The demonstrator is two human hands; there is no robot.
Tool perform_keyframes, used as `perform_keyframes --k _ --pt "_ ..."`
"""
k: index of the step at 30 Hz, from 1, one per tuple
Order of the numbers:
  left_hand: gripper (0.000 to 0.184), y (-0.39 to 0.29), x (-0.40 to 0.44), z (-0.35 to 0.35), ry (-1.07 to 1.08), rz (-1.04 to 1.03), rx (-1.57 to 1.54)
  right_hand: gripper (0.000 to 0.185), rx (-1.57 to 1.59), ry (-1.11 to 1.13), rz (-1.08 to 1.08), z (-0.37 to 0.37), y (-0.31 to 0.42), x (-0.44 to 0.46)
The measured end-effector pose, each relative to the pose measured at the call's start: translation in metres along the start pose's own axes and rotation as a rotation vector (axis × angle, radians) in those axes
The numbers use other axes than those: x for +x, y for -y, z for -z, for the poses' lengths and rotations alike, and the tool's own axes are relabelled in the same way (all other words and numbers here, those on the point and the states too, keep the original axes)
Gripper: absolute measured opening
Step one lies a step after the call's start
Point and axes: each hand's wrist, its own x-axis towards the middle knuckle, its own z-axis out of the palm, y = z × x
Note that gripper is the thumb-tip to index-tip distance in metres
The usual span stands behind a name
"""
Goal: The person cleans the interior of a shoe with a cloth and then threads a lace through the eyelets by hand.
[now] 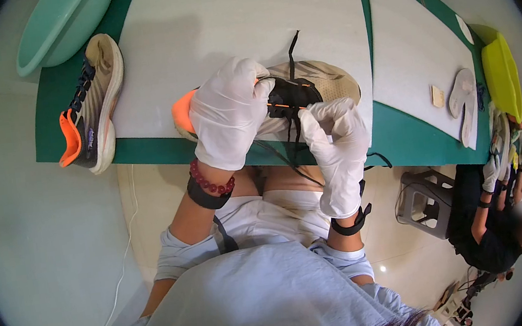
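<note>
A beige and black shoe (335,82) with an orange heel lies on the white board (160,65) near the table's front edge. My left hand (227,112), in a white glove, covers the heel side, its fingers closed at the black tongue. At the laces (292,111), my gloved right hand (335,135) has thumb and fingertips pressed together; what they pinch is too small to make out. One black lace end stands up beyond the shoe, and others hang over the table edge. A similar shoe (99,94) stands at the left.
A mint basin (59,31) is at the upper left. On the right board (415,49) lie insoles (461,98) and a small beige piece (437,96). Farther right are a yellow basin (501,77), a grey stool (425,199) and a person in black (484,228).
</note>
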Motion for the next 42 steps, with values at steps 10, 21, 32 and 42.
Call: perform_keyframes --k 10,21,32,42 --pt "0.011 -0.003 0.001 0.002 0.028 0.013 0.009 0.018 -0.195 0.076 0.008 -0.002 -0.001 0.005" --pt "0.012 -0.004 0.001 0.004 0.059 0.035 0.036 0.021 -0.060 0.070 0.132 -0.001 -0.014 0.002" --pt "0.011 -0.004 0.001 0.003 0.029 0.026 0.015 0.020 -0.090 0.103 0.127 0.003 -0.009 0.003" --pt "0.011 -0.003 0.001 0.003 0.025 0.022 -0.002 0.021 -0.130 0.115 0.141 0.005 -0.013 0.003"
